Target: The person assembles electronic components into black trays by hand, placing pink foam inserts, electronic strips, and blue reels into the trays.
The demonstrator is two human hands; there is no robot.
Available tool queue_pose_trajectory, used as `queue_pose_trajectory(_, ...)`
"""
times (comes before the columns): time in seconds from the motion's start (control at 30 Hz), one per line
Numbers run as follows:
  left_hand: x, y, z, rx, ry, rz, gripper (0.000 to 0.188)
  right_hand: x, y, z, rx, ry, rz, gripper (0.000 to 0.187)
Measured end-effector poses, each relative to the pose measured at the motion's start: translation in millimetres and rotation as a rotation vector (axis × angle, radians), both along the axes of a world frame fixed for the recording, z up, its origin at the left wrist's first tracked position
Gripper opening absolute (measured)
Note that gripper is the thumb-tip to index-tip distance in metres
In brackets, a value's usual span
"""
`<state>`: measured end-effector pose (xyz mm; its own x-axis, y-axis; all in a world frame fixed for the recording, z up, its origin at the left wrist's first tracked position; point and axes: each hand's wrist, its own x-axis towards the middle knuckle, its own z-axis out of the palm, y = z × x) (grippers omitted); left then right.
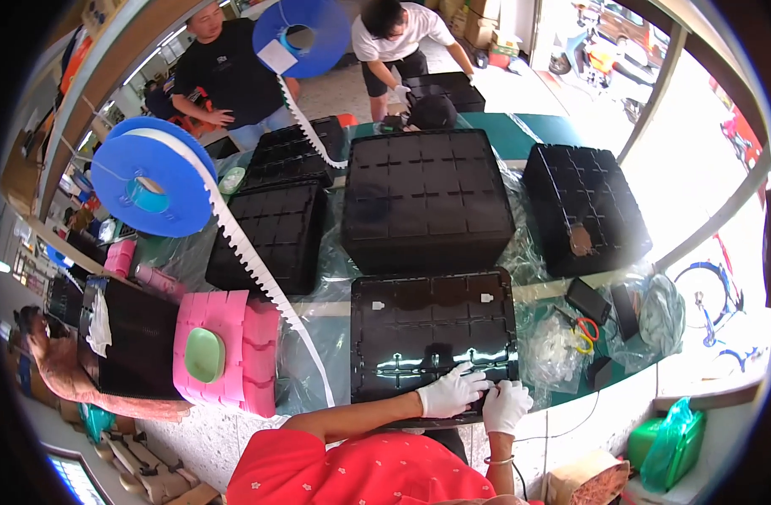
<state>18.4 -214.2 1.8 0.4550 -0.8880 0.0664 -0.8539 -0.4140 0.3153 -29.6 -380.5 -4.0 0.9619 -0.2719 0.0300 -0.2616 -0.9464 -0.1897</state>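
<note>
In front of me lies a glossy black plastic panel [432, 324], moulded in a grid of rectangles. Two small white pieces sit on its upper part, a left piece [378, 305] and a right piece [486, 298]. My left hand [453, 392], in a white glove, rests on the panel's near right part with its fingers stretched out. Beside it my right hand [506, 407], also gloved, is at the near right corner with its fingers curled in. Whatever those fingers hold, if anything, is too small or hidden to make out.
A toothed white strip [255, 263] hangs from a blue reel [149, 177] at my left. Beyond the panel stands a large black crate stack [427, 194]. Scissors [586, 334] and plastic bags lie right. Pink sheets [234, 337] carry a green dish [204, 355]. Two people are across the table.
</note>
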Motion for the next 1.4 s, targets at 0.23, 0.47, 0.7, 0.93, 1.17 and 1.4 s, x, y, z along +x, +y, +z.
queue_pose_trajectory(0.23,1.4,1.8,3.3,0.044,0.008,0.002,0.041,1.9,1.9,5.9,-0.055,-0.02,0.046,0.012)
queue_pose_trajectory(0.47,1.8,-0.3,-5.9,-0.03,-0.004,0.004,0.041,1.1,-1.8,4.9,-0.039,0.043,0.019,0.014)
queue_pose_trajectory(0.7,-4.1,-1.0,3.4,-0.025,0.009,0.015,0.037,-6.3,-3.0,8.7,-0.024,0.022,0.04,0.015)
queue_pose_trajectory(0.93,2.9,0.1,-4.3,-0.017,-0.034,-0.038,0.038,-2.5,-4.9,15.5,-0.014,0.02,0.061,0.012)
queue_pose_trajectory(1.17,19.4,2.8,9.2,-0.071,0.076,0.014,0.031,10.5,-11.0,24.1,0.129,0.109,0.052,0.01)
queue_pose_trajectory(1.4,9.4,-1.1,6.1,-0.05,0.061,0.008,0.029,0.6,-13.1,18.1,0.177,0.121,-0.006,0.011)
